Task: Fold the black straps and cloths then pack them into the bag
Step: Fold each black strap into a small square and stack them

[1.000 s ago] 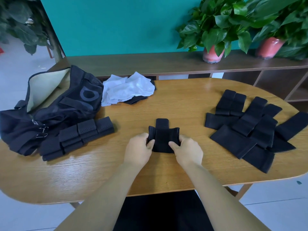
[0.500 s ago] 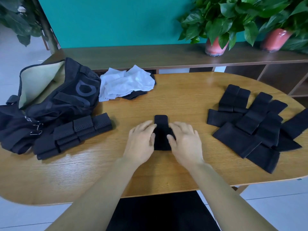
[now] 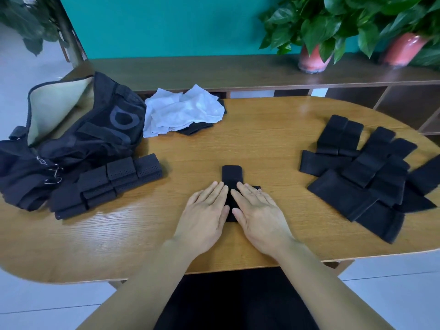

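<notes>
A folded black strap [image 3: 232, 175] lies at the middle of the wooden table [image 3: 262, 139]. My left hand [image 3: 206, 214] and my right hand [image 3: 258, 214] lie flat on it side by side, fingers straight, pressing it down and hiding most of it. A pile of unfolded black straps [image 3: 364, 177] spreads over the table's right side. Several folded perforated black straps [image 3: 109, 184] sit in a row at the left, next to the open black bag [image 3: 78, 144] with a pale lining.
A crumpled white cloth [image 3: 183, 113] lies over a black cloth [image 3: 197, 128] behind the middle of the table. A dark shelf [image 3: 214, 72] runs along the teal wall, with potted plants [image 3: 312, 58] in pink pots at the right.
My hands held the strap's two sides with curled fingers, then folded them inward. Both hands now lie flat with straight fingers pressing the folded strap down.
</notes>
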`<state>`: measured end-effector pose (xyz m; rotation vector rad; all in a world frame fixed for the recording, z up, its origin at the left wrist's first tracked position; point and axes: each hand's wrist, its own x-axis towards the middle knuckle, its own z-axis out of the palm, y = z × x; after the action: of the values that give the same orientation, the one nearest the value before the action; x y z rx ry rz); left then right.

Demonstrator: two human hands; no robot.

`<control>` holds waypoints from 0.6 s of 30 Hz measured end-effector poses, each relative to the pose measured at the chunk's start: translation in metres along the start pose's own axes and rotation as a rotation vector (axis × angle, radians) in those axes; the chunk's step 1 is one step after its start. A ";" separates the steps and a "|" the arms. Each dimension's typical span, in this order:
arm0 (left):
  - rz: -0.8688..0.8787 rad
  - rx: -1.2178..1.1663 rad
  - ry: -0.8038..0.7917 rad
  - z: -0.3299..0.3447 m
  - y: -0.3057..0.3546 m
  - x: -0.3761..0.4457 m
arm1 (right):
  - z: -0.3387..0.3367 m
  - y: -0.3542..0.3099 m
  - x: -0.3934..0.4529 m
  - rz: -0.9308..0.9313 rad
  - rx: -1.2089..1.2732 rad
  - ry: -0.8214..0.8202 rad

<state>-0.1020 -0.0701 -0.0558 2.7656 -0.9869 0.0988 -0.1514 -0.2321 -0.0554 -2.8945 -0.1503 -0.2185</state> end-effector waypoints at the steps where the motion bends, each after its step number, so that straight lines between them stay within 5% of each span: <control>1: 0.007 -0.010 0.004 -0.001 0.001 -0.003 | 0.000 -0.001 -0.002 0.011 0.004 0.001; 7: 0.012 -0.039 0.005 -0.003 0.005 -0.023 | -0.012 -0.009 -0.009 0.026 0.114 -0.031; 11: -0.003 -0.045 0.004 -0.003 0.007 -0.025 | -0.027 -0.003 0.026 0.220 0.259 0.077; 18: -0.016 -0.015 -0.009 -0.004 0.008 -0.029 | -0.027 -0.002 0.076 0.508 0.584 -0.133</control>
<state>-0.1292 -0.0575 -0.0547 2.7622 -0.9636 0.0759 -0.0804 -0.2305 -0.0173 -2.2667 0.4249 0.0972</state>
